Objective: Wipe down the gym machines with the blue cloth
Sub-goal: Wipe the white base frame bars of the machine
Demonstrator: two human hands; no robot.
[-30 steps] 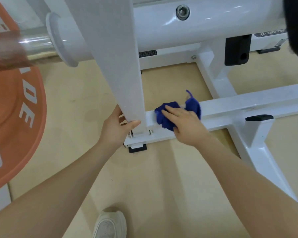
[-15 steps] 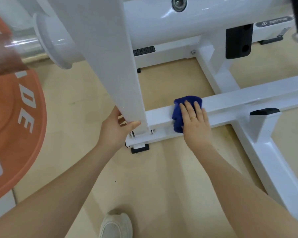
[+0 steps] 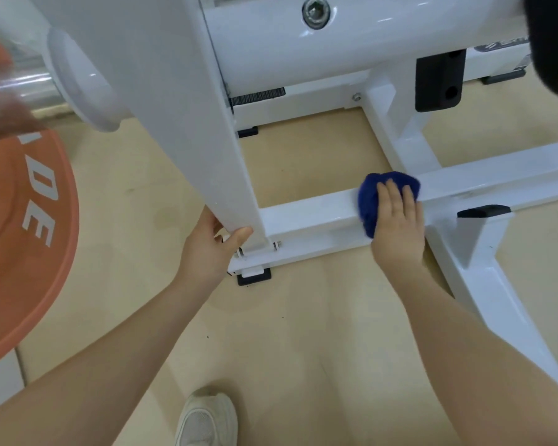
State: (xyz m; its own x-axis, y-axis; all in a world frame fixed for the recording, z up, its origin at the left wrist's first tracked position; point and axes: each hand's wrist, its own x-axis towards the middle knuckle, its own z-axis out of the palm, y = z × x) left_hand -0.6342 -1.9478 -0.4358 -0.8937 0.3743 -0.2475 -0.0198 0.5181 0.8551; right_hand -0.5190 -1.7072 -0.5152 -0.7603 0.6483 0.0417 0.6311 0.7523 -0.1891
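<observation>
My right hand (image 3: 397,226) lies flat on the cloth (image 3: 372,201), fingers straight and close together, pressing it onto the low white bar (image 3: 310,217) of the machine. The cloth is bunched under my palm and fingers, showing blue past my fingertips and along the left side of the hand, draped over the bar's top and front face. My left hand (image 3: 207,249) grips the foot of the slanted white post (image 3: 181,123), thumb on the front edge, fingers curled behind it out of sight. The two hands are apart, with a bare stretch of bar between them.

The post meets the bar just right of my left thumb, above a black foot (image 3: 254,277) on the tan floor (image 3: 290,333). To the right of my right hand a white leg (image 3: 496,304) runs off the bar toward me. An orange plate (image 3: 20,220) with white letters fills the left edge. My white shoe (image 3: 207,420) shows at the bottom.
</observation>
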